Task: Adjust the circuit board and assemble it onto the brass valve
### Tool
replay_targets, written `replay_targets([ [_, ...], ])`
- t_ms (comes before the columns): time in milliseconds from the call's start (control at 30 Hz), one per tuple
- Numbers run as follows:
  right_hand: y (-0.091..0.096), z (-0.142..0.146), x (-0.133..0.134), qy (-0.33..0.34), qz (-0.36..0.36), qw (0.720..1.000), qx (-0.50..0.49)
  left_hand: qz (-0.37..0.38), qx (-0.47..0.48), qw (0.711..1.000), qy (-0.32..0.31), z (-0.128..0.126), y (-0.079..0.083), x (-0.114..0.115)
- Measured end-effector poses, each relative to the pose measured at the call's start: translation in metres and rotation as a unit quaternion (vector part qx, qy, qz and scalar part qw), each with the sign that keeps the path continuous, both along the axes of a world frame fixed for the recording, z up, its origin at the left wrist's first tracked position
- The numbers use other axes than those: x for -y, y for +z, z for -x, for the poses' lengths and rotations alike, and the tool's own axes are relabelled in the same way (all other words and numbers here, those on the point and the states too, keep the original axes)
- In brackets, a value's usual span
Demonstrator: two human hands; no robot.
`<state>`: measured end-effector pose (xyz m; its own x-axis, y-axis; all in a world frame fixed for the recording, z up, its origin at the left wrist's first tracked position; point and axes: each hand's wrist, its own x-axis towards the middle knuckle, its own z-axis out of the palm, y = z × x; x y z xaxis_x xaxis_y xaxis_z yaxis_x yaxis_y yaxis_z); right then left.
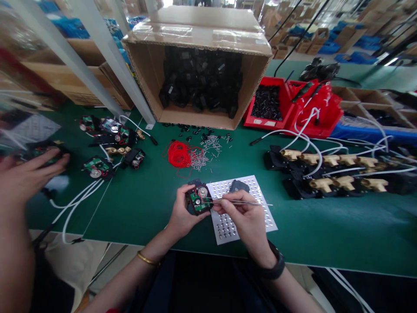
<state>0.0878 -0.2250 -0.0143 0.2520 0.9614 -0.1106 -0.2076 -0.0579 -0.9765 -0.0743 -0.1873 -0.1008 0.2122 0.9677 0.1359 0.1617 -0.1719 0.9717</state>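
My left hand (182, 213) is closed around a small black housing (199, 199) with a green circuit board and round metal parts showing in it. Between the fingers of my right hand (246, 217) is a pair of tweezers (241, 202), pointing left. Its tips reach over the circuit board; whether they grip anything is too small to tell. Beneath my right hand lies a white sheet (227, 228) dotted with rows of shiny round pieces. On that sheet, just beyond my fingers, rests a dark grey plastic part (239, 186).
A carton of black parts (202, 78) opens toward me at the back. Before it lie red wire (179, 154) and loose screw-like pieces (203, 156). Brass-fitted units (325, 161) with white cables and red bins (267, 104) stand right. At left are open circuit units (97, 167) and a co-worker's hand (35, 169).
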Motion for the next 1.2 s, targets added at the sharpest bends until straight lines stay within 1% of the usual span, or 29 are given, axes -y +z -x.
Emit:
replay_targets([
  [100, 0.001, 0.005, 0.004, -0.012, -0.015, 1.0, 0.005, 0.0, 0.007, 1.0, 0.002, -0.001, 0.0, 0.0],
  [200, -0.001, 0.011, 0.005, -0.009, -0.027, 0.999, 0.035, 0.001, 0.014, 1.0, 0.006, -0.002, 0.0, 0.0],
  [367, -0.007, 0.014, 0.004, -0.009, -0.025, 0.997, 0.078, 0.01, 0.022, 1.0, 0.006, -0.002, 0.002, 0.0],
  [467, -0.006, 0.013, 0.004, -0.008, -0.029, 0.995, 0.092, 0.021, 0.026, 0.999, 0.006, -0.002, 0.004, -0.001],
  [633, 0.002, 0.011, 0.005, -0.006, -0.057, 0.979, 0.195, 0.029, 0.043, 0.999, -0.005, -0.003, 0.006, 0.0],
  [700, 0.003, 0.011, 0.004, -0.002, -0.06, 0.975, 0.213, 0.038, 0.054, 0.998, -0.01, -0.003, 0.006, 0.0],
  [767, 0.002, 0.01, 0.002, 0.005, -0.05, 0.98, 0.192, 0.045, 0.056, 0.997, -0.009, -0.002, 0.004, -0.001],
  [800, 0.001, 0.008, 0.001, 0.017, -0.041, 0.986, 0.163, 0.045, 0.052, 0.998, -0.009, -0.002, 0.003, -0.001],
  [867, 0.0, -0.001, -0.003, 0.038, -0.025, 0.996, 0.077, 0.04, 0.036, 0.998, -0.011, -0.001, 0.001, -0.001],
  [900, 0.0, -0.008, -0.004, 0.035, -0.023, 0.999, 0.033, 0.037, 0.03, 0.999, -0.014, -0.001, 0.0, -0.001],
  [933, 0.001, -0.016, -0.005, 0.014, -0.027, 1.0, -0.001, 0.034, 0.026, 0.999, -0.019, 0.0, 0.0, -0.001],
  [967, 0.001, -0.025, -0.006, -0.025, -0.036, 0.999, -0.02, 0.031, 0.025, 0.999, -0.024, 0.001, 0.0, -0.001],
  [1033, 0.003, -0.046, -0.007, -0.119, -0.053, 0.991, -0.018, 0.027, 0.026, 0.999, -0.032, 0.002, 0.0, 0.0],
  [1067, 0.004, -0.056, -0.006, -0.156, -0.058, 0.986, -0.007, 0.025, 0.026, 0.999, -0.034, 0.002, 0.001, 0.0],
  [1133, 0.002, -0.072, -0.004, -0.193, -0.054, 0.98, 0.014, 0.024, 0.026, 0.999, -0.033, 0.003, 0.001, 0.0],
  [1200, -0.002, -0.08, 0.002, -0.198, -0.037, 0.979, 0.017, 0.026, 0.025, 0.999, -0.032, 0.003, 0.003, 0.0],
])
